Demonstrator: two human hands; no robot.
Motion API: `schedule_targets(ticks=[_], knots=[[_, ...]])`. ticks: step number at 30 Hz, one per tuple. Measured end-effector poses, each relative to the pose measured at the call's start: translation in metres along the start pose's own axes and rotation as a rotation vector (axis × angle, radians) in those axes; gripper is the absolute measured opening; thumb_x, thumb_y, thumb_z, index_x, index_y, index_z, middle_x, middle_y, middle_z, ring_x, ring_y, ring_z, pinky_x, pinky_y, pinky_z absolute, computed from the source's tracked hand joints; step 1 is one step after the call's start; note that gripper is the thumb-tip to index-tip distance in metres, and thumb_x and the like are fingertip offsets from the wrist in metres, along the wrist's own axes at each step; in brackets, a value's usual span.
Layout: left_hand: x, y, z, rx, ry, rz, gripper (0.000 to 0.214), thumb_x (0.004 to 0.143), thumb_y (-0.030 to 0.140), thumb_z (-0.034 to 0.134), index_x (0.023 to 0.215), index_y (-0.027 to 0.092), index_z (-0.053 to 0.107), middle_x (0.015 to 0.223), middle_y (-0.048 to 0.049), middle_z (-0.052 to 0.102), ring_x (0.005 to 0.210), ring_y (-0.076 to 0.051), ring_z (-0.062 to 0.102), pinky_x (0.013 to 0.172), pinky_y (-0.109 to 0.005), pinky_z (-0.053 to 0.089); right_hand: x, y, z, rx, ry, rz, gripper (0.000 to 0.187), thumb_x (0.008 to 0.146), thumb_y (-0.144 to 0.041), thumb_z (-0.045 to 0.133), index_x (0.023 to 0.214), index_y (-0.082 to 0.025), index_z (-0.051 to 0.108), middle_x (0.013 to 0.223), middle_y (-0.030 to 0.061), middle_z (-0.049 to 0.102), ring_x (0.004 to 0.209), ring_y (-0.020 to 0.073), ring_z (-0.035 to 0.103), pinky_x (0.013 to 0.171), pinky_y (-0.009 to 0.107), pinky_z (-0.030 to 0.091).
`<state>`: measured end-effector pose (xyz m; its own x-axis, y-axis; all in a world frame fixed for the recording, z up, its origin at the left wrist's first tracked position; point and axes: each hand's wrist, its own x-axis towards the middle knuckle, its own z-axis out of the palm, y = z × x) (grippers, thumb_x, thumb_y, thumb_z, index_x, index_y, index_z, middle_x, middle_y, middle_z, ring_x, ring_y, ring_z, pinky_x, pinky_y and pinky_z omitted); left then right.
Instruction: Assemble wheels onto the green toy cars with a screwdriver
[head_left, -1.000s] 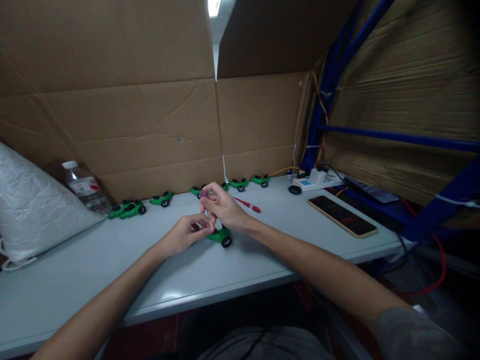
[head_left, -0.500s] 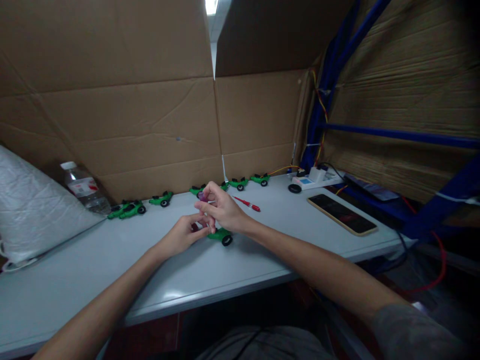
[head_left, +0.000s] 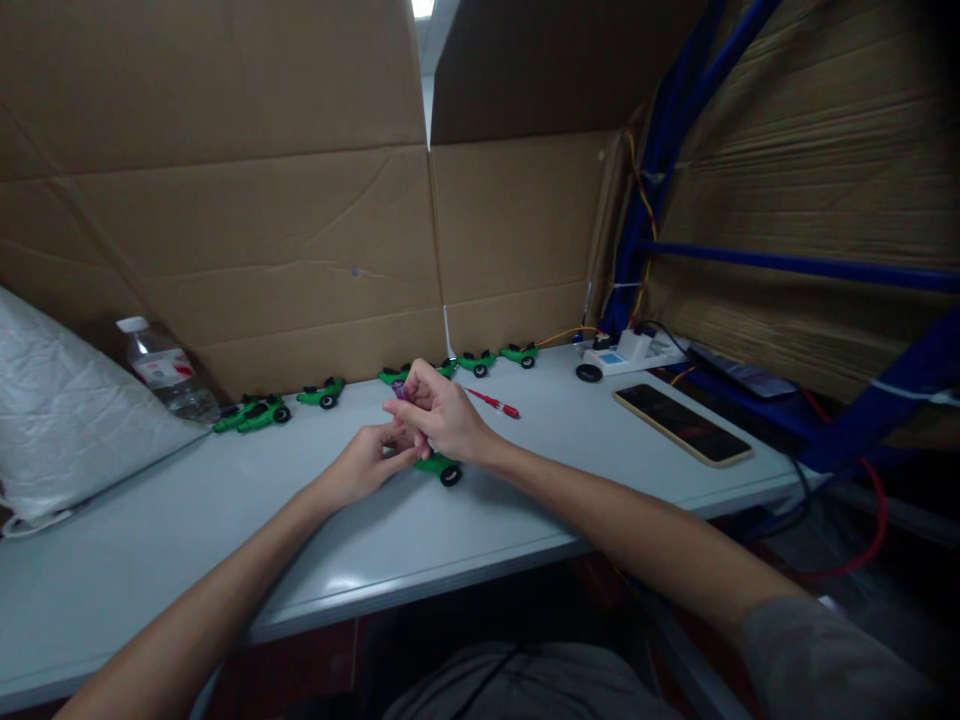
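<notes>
A green toy car [head_left: 433, 465] with black wheels rests on the table below my hands. My left hand [head_left: 375, 458] is closed around its left end, thumb and fingers pinching it; that end is mostly covered. In my right hand [head_left: 442, 412], held just above, are fingers curled around the purple handle [head_left: 401, 391] of what looks like a screwdriver. Its shaft and tip are hidden behind the fingers. Both hands touch or nearly touch over the car.
Several more green toy cars [head_left: 321, 393] line the table's back edge. A red screwdriver [head_left: 495, 403] lies behind my right hand. To the right are a phone [head_left: 682, 424], a power strip [head_left: 637, 354] and a black ring [head_left: 589, 373]. A bottle [head_left: 169, 375] and white bag [head_left: 75, 420] stand left.
My right-hand fingers have curled further around the purple handle. Hands and toy car otherwise stay in nearly the same place; the view has shifted slightly.
</notes>
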<state>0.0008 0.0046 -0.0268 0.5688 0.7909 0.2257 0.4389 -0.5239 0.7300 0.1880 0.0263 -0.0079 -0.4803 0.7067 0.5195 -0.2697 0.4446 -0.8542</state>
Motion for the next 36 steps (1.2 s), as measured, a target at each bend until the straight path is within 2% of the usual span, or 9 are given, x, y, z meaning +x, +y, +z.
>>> schedule_targets(ticks=[2, 7, 11, 13, 20, 22, 28, 30, 36], knots=[[0.0, -0.001, 0.0, -0.019, -0.001, -0.006, 0.031, 0.1, 0.044, 0.064, 0.098, 0.014, 0.074, 0.094, -0.0072, 0.076, 0.088, -0.02, 0.068, 0.085, -0.031, 0.053, 0.001, -0.001, -0.003, 0.037, -0.025, 0.008, 0.039, 0.094, -0.054, 0.07, 0.1, -0.026, 0.044, 0.077, -0.006, 0.064, 0.043, 0.0098, 0.055, 0.035, 0.019, 0.043], [0.002, 0.001, 0.0, -0.058, -0.022, -0.019, 0.03, 0.099, 0.041, 0.066, 0.107, 0.014, 0.077, 0.104, -0.009, 0.079, 0.095, -0.022, 0.071, 0.091, -0.033, 0.054, 0.004, -0.012, -0.018, 0.088, -0.2, 0.043, 0.036, 0.104, -0.055, 0.055, 0.123, -0.025, 0.052, 0.089, -0.0029, 0.063, 0.045, 0.0055, 0.05, 0.037, 0.018, 0.044], [0.003, 0.001, 0.0, -0.093, -0.026, 0.0, 0.029, 0.098, 0.04, 0.068, 0.109, 0.014, 0.076, 0.106, -0.0092, 0.079, 0.097, -0.022, 0.072, 0.093, -0.034, 0.054, 0.007, -0.014, -0.025, 0.103, -0.312, 0.105, 0.034, 0.103, -0.054, 0.056, 0.116, -0.023, 0.053, 0.092, -0.0013, 0.065, 0.05, 0.0058, 0.055, 0.04, 0.017, 0.047], [0.003, 0.001, 0.0, -0.083, -0.017, 0.003, 0.029, 0.098, 0.04, 0.067, 0.107, 0.014, 0.075, 0.104, -0.0091, 0.079, 0.094, -0.021, 0.072, 0.091, -0.033, 0.055, 0.009, -0.01, -0.024, 0.092, -0.283, 0.097, 0.034, 0.101, -0.054, 0.06, 0.109, -0.022, 0.05, 0.088, -0.0023, 0.066, 0.048, 0.0062, 0.056, 0.038, 0.016, 0.046], [0.0, 0.001, 0.0, -0.029, -0.002, -0.004, 0.028, 0.099, 0.039, 0.066, 0.102, 0.013, 0.075, 0.096, -0.0073, 0.077, 0.088, -0.019, 0.069, 0.085, -0.03, 0.052, 0.005, 0.002, -0.013, -0.023, -0.032, 0.008, 0.039, 0.094, -0.053, 0.07, 0.099, -0.024, 0.044, 0.08, -0.0063, 0.067, 0.043, 0.0071, 0.057, 0.035, 0.016, 0.045], [0.001, 0.001, -0.001, -0.035, -0.012, -0.012, 0.028, 0.099, 0.039, 0.066, 0.102, 0.013, 0.075, 0.096, -0.0074, 0.077, 0.089, -0.02, 0.069, 0.086, -0.031, 0.052, 0.004, 0.0, -0.012, 0.009, -0.042, 0.012, 0.039, 0.094, -0.053, 0.07, 0.098, -0.024, 0.045, 0.08, -0.0064, 0.066, 0.043, 0.007, 0.056, 0.035, 0.016, 0.045], [0.002, -0.002, -0.004, -0.08, -0.058, -0.042, 0.031, 0.098, 0.04, 0.067, 0.11, 0.013, 0.077, 0.105, -0.0091, 0.078, 0.096, -0.021, 0.069, 0.089, -0.032, 0.052, 0.007, -0.004, -0.024, 0.105, -0.287, 0.087, 0.034, 0.103, -0.052, 0.057, 0.111, -0.019, 0.056, 0.092, 0.0002, 0.069, 0.048, 0.0053, 0.056, 0.04, 0.016, 0.047], [0.002, -0.004, -0.003, -0.09, -0.053, -0.046, 0.031, 0.097, 0.04, 0.068, 0.11, 0.013, 0.077, 0.105, -0.0092, 0.078, 0.094, -0.021, 0.069, 0.088, -0.031, 0.052, 0.008, 0.0, -0.025, 0.08, -0.269, 0.084, 0.033, 0.102, -0.051, 0.059, 0.109, -0.019, 0.056, 0.088, -0.0006, 0.069, 0.047, 0.0055, 0.055, 0.04, 0.016, 0.046], [0.001, -0.004, 0.001, -0.073, 0.001, -0.009, 0.03, 0.097, 0.042, 0.069, 0.101, 0.013, 0.076, 0.095, -0.0073, 0.076, 0.088, -0.019, 0.068, 0.085, -0.029, 0.052, 0.005, 0.011, -0.013, 0.006, -0.035, 0.002, 0.037, 0.092, -0.048, 0.073, 0.097, -0.023, 0.046, 0.078, -0.0048, 0.068, 0.046, 0.0078, 0.057, 0.038, 0.016, 0.045]])
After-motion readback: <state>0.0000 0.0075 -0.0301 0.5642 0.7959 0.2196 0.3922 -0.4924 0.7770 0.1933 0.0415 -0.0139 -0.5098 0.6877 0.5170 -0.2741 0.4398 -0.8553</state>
